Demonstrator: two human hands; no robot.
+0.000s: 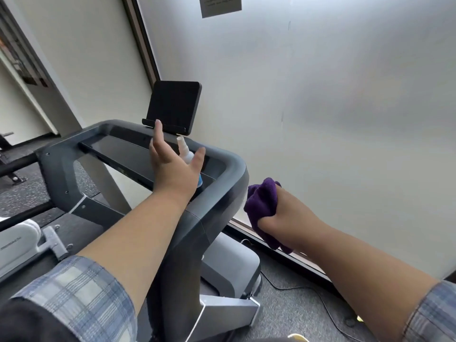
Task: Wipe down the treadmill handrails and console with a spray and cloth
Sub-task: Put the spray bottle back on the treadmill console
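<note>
The left hand (172, 166) is held open, fingers spread, just in front of the spray bottle (185, 154), which stands upright on the treadmill console (128, 154) near its right end; no contact with the bottle can be confirmed. The purple cloth (262, 206) is bunched and clamped in the right hand (283, 213), clear of the right handrail (222, 201). The bottle could be knocked over by a hurried reach, being tall and narrow; it could then roll off the console's edge. Open room lies to the right, bounded by the frosted glass wall (320, 107); the tablet holder (175, 107) crowds the space above the bottle.
</note>
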